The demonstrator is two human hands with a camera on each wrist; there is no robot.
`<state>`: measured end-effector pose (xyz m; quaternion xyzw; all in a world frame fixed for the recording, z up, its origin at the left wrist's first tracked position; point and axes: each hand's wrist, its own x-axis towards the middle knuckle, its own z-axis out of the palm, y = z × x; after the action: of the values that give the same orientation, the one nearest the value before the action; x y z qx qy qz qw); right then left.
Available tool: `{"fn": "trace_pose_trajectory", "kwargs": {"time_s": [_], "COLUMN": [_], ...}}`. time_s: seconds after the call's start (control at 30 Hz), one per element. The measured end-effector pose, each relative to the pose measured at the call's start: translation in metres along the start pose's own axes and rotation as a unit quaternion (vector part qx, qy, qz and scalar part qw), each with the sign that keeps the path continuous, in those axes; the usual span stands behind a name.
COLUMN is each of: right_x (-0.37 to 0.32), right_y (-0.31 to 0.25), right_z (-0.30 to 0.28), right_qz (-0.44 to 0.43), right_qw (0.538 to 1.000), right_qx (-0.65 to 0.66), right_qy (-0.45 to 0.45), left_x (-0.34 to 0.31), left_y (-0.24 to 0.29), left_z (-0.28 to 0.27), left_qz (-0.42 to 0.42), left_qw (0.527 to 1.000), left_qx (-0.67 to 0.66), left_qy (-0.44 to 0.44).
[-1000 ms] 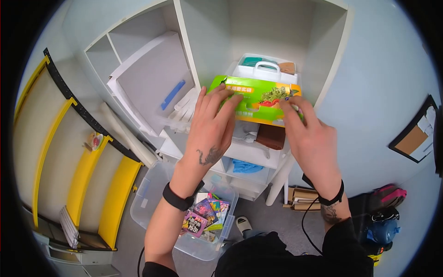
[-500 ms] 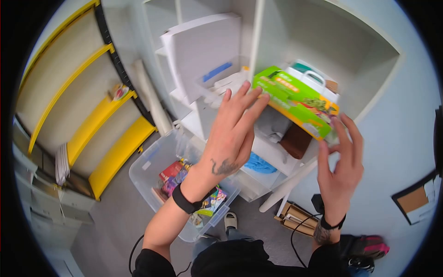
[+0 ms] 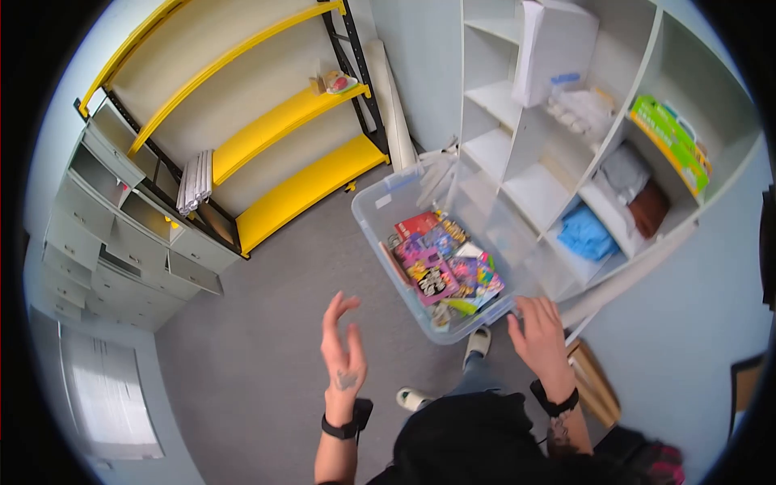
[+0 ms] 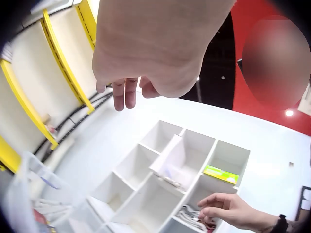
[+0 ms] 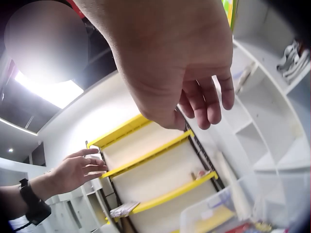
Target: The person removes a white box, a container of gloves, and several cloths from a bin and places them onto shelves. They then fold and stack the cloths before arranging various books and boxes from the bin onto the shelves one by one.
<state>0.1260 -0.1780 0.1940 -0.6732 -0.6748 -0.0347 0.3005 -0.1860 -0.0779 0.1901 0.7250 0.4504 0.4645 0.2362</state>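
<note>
My left hand hangs in the air over the grey floor, fingers loosely bent, with nothing in it. Close to the near right corner of a clear plastic bin, my right hand overlaps the bin's edge in the head view, fingers relaxed and holding nothing. Inside the bin lie several colourful packs and booklets, among them a purple booklet. The green box with a food picture sits in an upper right compartment of the white shelf unit, apart from both hands.
Other compartments hold a large white box, a blue cloth bundle and a brown item. A yellow-shelved rack stands against the back wall. Grey drawer cabinets line the left. Cardboard leans at the lower right.
Both hands have come off the green box and dropped down and away from the shelf unit, empty. The head view has swung left, bringing the bin and rack toward the middle.
</note>
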Motion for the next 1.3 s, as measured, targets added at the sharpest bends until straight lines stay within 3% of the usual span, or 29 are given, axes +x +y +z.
{"fn": "trace_pose_trajectory", "kwargs": {"time_s": [0.17,0.3,0.53,0.63,0.87,1.07,1.17,1.3], "right_x": [-0.01,-0.004,0.032,0.054,0.125,0.232,0.275,0.31], "right_y": [-0.066,-0.102,-0.154,-0.169,-0.176,-0.186,-0.185,-0.178], "right_z": [0.038,0.054,0.111,0.139,0.247,0.309,0.332,0.346], "right_qz": [-0.073,-0.1,-0.173,-0.176,-0.138,-0.088,-0.091,-0.038], "right_qw": [0.992,0.984,0.969,0.968,0.976,0.983,0.985,0.984], "right_qx": [-0.001,0.009,0.023,0.028,0.059,0.072,0.064,0.065], "right_qy": [-0.108,-0.149,-0.176,-0.177,-0.16,-0.141,-0.133,-0.16], "left_x": [-0.118,-0.16,-0.154,-0.125,-0.032,0.125,0.197,0.27], "left_y": [-0.074,-0.082,-0.113,-0.129,-0.201,-0.24,-0.286,-0.315], "left_z": [-0.116,-0.157,-0.186,-0.192,-0.228,-0.25,-0.241,-0.215], "left_qz": [-0.136,-0.205,-0.185,-0.183,-0.135,-0.149,-0.048,-0.078], "left_qw": [0.983,0.966,0.972,0.971,0.99,0.988,0.995,0.994], "left_qx": [0.05,0.031,-0.006,-0.017,-0.015,0.011,0.073,-0.015], "left_qy": [0.115,0.155,0.147,0.152,0.046,-0.028,-0.049,-0.08]}}
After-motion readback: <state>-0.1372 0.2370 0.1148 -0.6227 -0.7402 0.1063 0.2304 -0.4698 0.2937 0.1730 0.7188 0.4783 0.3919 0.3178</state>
